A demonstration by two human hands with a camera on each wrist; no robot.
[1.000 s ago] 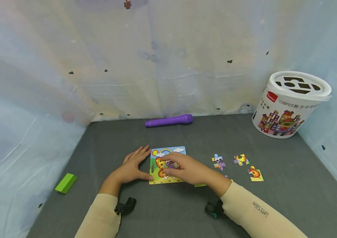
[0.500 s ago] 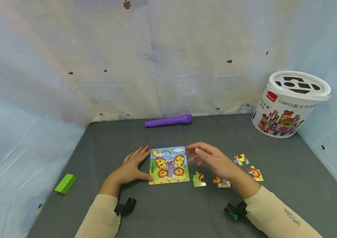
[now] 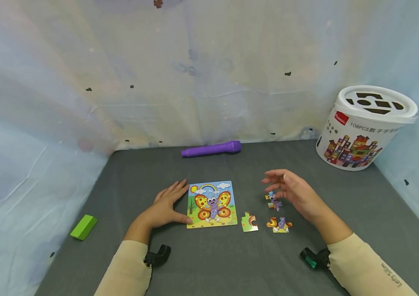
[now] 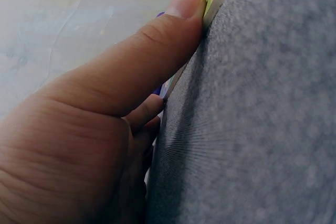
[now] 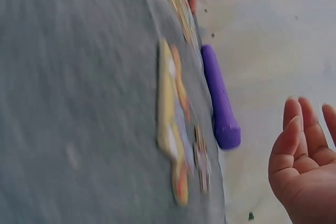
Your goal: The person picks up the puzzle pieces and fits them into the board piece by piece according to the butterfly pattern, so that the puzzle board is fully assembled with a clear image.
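Note:
A square butterfly puzzle board [image 3: 213, 207] lies flat on the table. My left hand [image 3: 162, 210] rests along its left side, fingers straight, the thumb on the lower left corner and fingertips by the upper corner. In the left wrist view the thumb presses the board's edge [image 4: 214, 1]. My right hand [image 3: 298, 195] hovers with loosely bent fingers, holding nothing, behind a purple puzzle piece [image 3: 274, 203]. Nearer lie a butterfly-bottom puzzle piece [image 3: 280, 225] and a green corner puzzle piece [image 3: 247, 222]. Other pieces further right are hidden behind the right hand and forearm.
A purple toy microphone [image 3: 211, 149] lies at the table's back edge. At the back right stands a white block bucket [image 3: 361, 135] with a slotted lid. A green block [image 3: 84, 227] is on the left. A pale curtain [image 3: 194, 82] encloses the table.
The right hand has moved right, from over the board to beyond the purple piece, uncovering the nearer loose pieces and covering those at the right. The left hand has stayed in place.

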